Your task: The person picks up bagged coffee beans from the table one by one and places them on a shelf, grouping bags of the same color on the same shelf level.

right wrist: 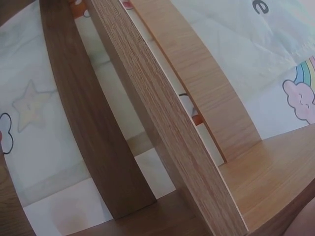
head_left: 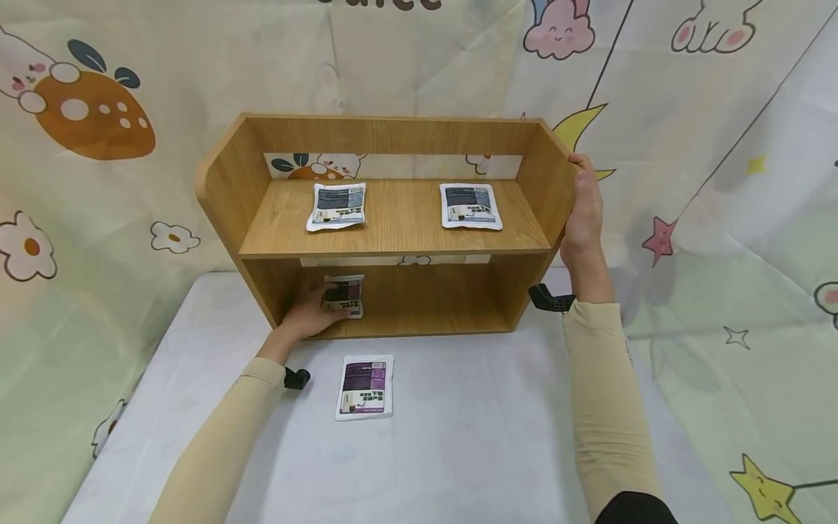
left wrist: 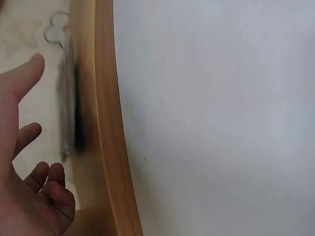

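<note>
A two-tier wooden shelf (head_left: 393,255) stands on the white-covered table. My left hand (head_left: 310,313) reaches into the lower tier, over the left edge of a flat white-edged pouch (head_left: 345,297) with a dark label. In the left wrist view, its fingers (left wrist: 30,73) are spread and loosely bent, with a gap between them and the blurred pouch (left wrist: 68,108). My right hand (head_left: 584,211) grips the shelf's right side panel near its top. Only a sliver of that hand shows in the right wrist view's lower right corner.
Two pouches with blue-grey labels, one on the left (head_left: 337,207) and one on the right (head_left: 471,206), lie on the upper tier. A purple-labelled pouch (head_left: 364,387) lies on the table (head_left: 458,437) before the shelf. A printed cloth (head_left: 419,58) hangs behind.
</note>
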`<state>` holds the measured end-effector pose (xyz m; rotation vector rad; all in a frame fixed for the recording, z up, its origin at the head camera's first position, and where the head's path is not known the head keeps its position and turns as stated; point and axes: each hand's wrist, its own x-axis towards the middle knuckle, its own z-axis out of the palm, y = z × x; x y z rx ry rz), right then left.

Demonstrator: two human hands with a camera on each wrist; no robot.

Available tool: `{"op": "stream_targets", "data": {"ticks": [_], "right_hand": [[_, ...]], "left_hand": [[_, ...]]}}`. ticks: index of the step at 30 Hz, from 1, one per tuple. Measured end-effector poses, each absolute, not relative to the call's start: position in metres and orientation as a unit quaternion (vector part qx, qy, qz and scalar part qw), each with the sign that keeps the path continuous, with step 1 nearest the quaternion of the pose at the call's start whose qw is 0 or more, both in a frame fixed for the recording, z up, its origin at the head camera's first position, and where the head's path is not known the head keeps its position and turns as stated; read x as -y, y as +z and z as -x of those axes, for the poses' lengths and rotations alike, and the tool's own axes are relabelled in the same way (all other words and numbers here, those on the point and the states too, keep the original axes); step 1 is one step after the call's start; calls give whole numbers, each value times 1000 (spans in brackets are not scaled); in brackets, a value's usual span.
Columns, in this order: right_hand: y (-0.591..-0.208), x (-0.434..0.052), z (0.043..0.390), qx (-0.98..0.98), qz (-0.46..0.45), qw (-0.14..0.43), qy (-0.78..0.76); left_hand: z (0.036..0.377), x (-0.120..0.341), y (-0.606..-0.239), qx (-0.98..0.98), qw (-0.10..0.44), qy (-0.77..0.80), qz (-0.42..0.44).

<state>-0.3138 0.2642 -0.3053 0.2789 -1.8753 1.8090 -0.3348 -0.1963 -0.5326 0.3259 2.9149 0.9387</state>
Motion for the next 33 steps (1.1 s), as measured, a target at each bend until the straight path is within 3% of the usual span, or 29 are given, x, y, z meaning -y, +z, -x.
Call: {"op": "stream_targets", "data": {"ticks": [11, 33], "right_hand": [[-307, -262, 315, 693, -106, 257, 665], [-303, -265, 311, 684, -116, 261, 671]], "left_hand": [[284, 189, -513, -924, -4, 349, -158], [226, 178, -530, -899, 72, 399, -167]]}}
